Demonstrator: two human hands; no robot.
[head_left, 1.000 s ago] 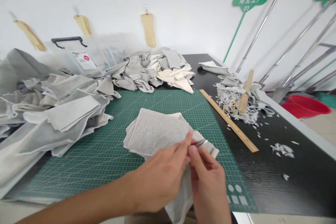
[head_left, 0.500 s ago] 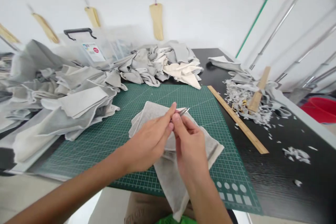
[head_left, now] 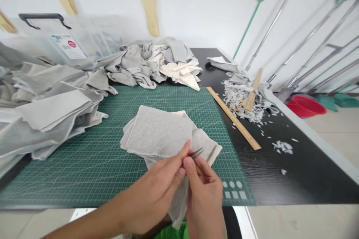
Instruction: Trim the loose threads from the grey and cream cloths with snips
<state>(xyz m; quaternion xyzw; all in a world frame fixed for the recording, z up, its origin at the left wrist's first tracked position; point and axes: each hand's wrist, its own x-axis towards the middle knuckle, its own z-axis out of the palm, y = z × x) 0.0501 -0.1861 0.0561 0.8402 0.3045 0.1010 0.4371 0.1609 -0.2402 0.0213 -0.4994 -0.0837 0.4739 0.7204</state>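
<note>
My right hand is closed around small metal snips, whose two pointed tips stick out past the fingers, up and to the right. My left hand meets it there, thumb and fingers pressed together beside the snips; whatever lies between them is hidden. Under and just beyond both hands, a grey cloth piece lies on other light cloth layers. A strip of grey cloth hangs down between my hands past the table edge.
A green cutting mat covers much of the black table. Heaped grey cloths fill the left and back, before a clear plastic box. To the right lie a wooden ruler and white scraps. A green basket shows below.
My view has turned to the right. Both hands, still together at the snips, have drawn nearer to me, leaving more of the upper grey cloth piece uncovered.
</note>
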